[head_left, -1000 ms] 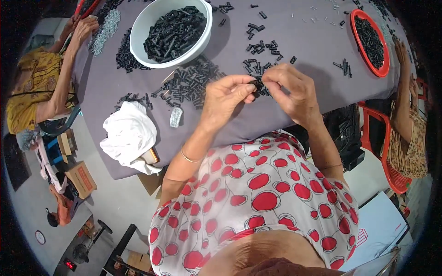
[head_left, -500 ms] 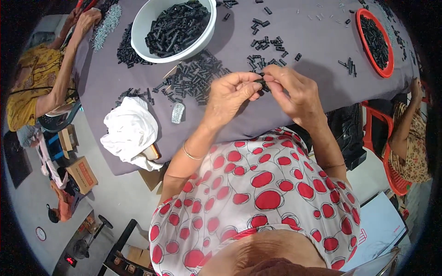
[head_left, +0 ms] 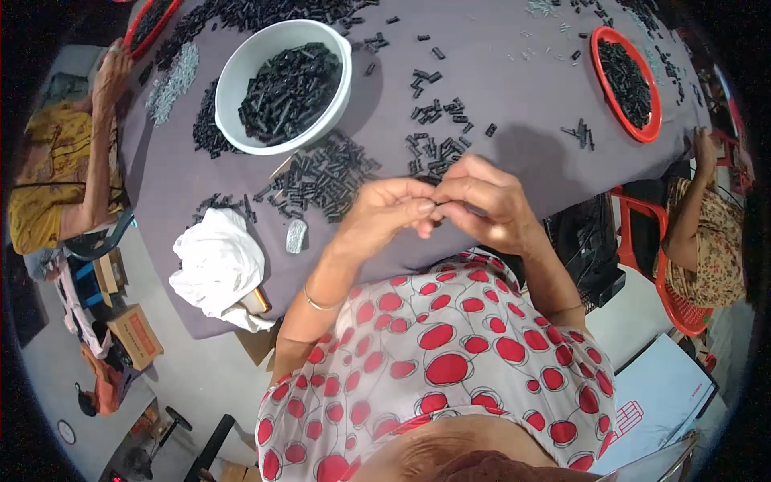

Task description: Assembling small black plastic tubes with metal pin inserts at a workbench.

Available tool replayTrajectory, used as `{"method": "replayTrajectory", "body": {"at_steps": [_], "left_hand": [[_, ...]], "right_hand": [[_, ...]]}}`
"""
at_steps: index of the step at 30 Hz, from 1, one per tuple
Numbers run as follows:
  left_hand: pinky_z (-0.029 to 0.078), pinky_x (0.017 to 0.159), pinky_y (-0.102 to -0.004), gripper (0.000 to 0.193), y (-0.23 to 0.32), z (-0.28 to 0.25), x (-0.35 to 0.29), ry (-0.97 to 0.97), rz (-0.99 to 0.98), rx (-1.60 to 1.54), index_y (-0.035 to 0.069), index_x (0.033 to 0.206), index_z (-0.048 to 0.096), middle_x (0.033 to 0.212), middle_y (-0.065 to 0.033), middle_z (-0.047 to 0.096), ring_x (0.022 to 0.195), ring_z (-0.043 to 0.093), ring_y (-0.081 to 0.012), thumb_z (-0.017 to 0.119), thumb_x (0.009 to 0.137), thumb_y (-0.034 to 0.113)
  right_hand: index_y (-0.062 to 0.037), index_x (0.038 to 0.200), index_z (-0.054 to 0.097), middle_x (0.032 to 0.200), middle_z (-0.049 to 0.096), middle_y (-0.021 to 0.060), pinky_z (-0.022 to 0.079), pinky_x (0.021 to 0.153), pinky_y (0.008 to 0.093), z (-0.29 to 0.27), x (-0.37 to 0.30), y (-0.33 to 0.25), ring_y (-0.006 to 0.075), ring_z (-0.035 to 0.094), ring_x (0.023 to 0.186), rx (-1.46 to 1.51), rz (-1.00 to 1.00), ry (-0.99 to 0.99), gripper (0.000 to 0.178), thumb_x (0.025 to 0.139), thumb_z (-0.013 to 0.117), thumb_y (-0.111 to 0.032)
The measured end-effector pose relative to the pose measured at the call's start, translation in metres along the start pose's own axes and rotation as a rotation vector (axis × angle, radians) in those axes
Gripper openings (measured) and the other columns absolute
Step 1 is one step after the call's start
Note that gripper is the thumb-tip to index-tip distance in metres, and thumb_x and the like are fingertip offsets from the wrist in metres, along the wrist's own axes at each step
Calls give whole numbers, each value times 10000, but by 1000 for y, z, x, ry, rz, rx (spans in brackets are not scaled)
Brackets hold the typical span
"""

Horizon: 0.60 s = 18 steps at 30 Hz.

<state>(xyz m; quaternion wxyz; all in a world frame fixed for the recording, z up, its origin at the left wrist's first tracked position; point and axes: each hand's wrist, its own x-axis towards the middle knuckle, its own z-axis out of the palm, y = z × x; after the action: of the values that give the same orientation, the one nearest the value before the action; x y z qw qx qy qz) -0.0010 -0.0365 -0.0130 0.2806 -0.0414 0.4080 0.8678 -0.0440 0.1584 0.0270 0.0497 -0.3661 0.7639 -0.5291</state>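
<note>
Pinching a small black piece between our left hand and right hand, we have drawn both nearer our chest, away from the scattered black pieces.

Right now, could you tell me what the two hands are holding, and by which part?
The left hand and right hand meet fingertip to fingertip around a small dark piece, mostly hidden; which part they pinch cannot be told.
</note>
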Motion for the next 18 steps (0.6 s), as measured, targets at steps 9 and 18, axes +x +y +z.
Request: {"method": "replayTrajectory", "body": {"at_steps": [9, 18], "left_hand": [[529, 651, -259, 187, -1, -2, 2, -27, -74, 94, -43, 1020, 614, 867, -106, 664, 696, 616, -118, 596, 889, 90], [545, 630, -258, 180, -1, 1, 5, 60, -39, 54, -23, 1028, 606, 883, -99, 657, 663, 613, -123, 600, 889, 91]], "right_hand": [[-15, 860, 613, 813, 588, 94, 477, 619, 314, -16, 4, 10, 234, 597, 733, 12, -44, 50, 123, 742, 647, -13], [-98, 826, 575, 809, 507, 52, 400, 621, 391, -24, 8, 63, 245, 532, 754, -708, 142, 313, 159, 724, 684, -153]]}}
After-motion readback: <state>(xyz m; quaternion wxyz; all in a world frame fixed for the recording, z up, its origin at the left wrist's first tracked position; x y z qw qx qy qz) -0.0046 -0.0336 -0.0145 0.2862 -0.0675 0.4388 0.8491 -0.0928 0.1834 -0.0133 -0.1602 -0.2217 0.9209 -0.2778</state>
